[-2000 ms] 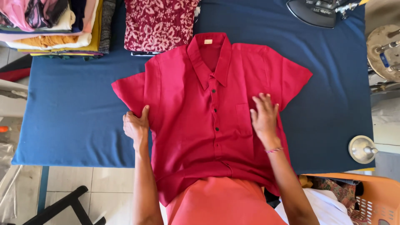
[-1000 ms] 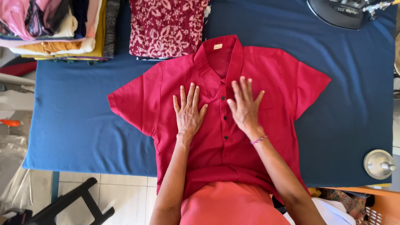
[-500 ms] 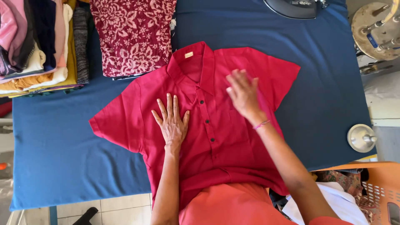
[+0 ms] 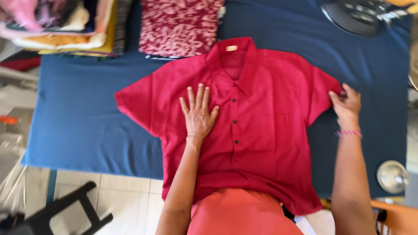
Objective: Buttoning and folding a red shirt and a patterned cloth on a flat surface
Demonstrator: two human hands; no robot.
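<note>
Head view: red short-sleeved shirt [image 4: 257,130] lies front-up, spread flat on blue-covered bench [image 4: 87,117], collar toward far edge. Left hand [image 4: 198,114] open, palm flat on shirt chest, fingers spread. Right hand [image 4: 347,103] curled, pinching sleeve edge. Folded patterned fabric [image 4: 180,26] just beyond collar; clothes stack [image 4: 65,26] far left; iron [image 4: 357,15] far right.

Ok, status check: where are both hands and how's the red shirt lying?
Left hand flat on red shirt chest, fingers spread. Right hand gripping the sleeve edge. Shirt face-up, buttoned, on blue padded table. Folded patterned cloth touches the collar; nothing else on it.
</note>
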